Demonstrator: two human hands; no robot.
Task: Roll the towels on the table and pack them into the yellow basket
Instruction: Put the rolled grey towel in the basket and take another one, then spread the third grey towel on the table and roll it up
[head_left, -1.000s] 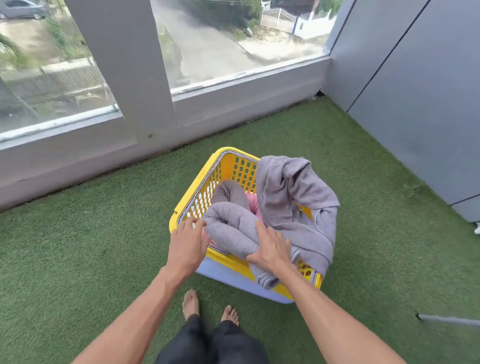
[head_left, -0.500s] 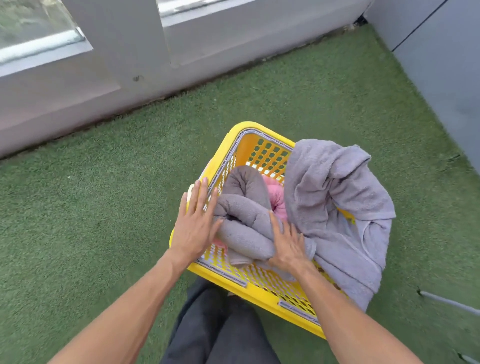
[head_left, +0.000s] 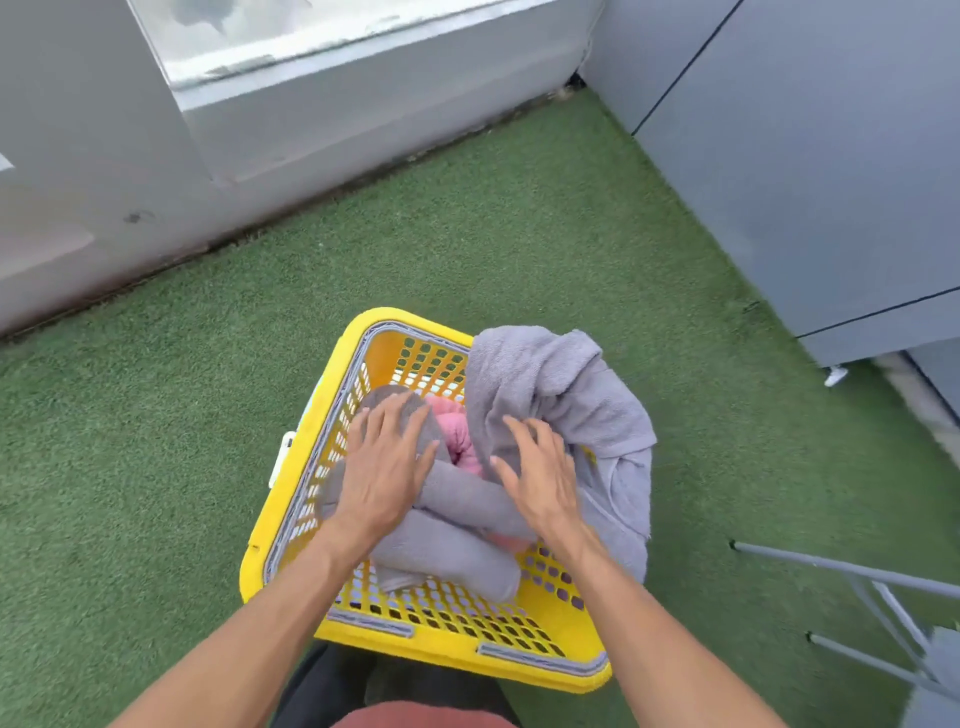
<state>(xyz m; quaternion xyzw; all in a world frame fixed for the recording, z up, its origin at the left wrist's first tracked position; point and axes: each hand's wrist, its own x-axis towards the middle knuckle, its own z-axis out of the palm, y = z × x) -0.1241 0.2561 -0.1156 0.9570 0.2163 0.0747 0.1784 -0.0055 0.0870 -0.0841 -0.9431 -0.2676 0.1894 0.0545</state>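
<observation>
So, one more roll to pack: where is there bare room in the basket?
Free: the far corner of the yellow plastic basket, beyond the pink towel. Crowded: the rolled grey towels under both hands, and the loose grey towel draped over the right rim.

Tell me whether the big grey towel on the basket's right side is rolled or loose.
Loose. The big grey towel lies bunched and unrolled, draped over the right rim of the yellow basket and hanging outside it. The right hand rests on it.

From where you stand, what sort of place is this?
Probably a home balcony or terrace used for laundry: fake grass on the floor, a low wall under a window, and a yellow basket of towels.
</observation>
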